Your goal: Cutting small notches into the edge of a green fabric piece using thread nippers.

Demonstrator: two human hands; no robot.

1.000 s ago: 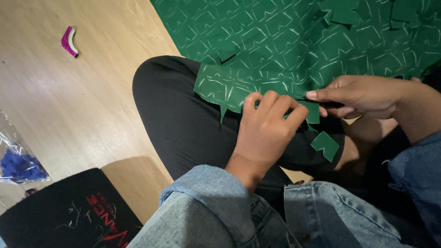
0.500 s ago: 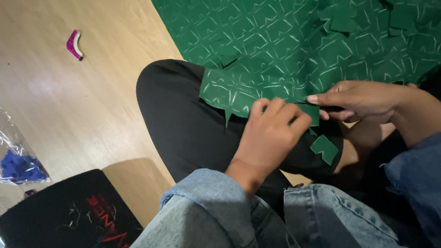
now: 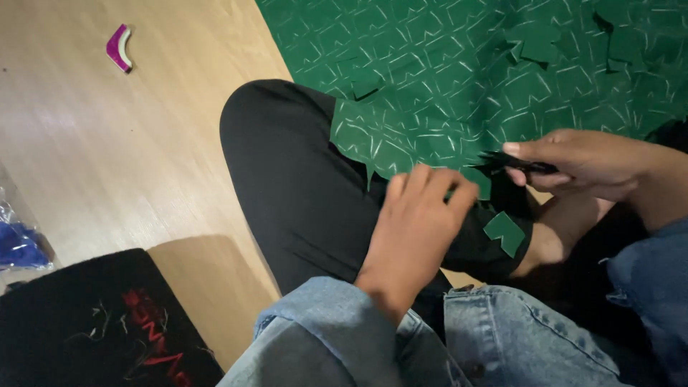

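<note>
A large green patterned sheet [image 3: 459, 79] covers the floor at the top and drapes over my black-trousered knee [image 3: 287, 172]. My left hand [image 3: 416, 222] pinches the sheet's near edge over my leg, fingers curled on it. My right hand [image 3: 580, 161] grips black scissors [image 3: 519, 163], whose blades point left into the sheet's edge next to my left fingertips. A small cut green piece [image 3: 505, 233] lies on my leg just below the scissors. Both forearms wear blue denim sleeves.
A wooden floor [image 3: 129, 158] spreads to the left. On it lie a small curved purple piece [image 3: 118, 48] at the top left, a clear bag with blue contents [image 3: 18, 244] at the left edge, and a black cloth with red marks [image 3: 100, 330] at the bottom left.
The view has shifted slightly. My left hand has slid a little along the sheet's edge and my right hand with the scissors stays at the cut.
</note>
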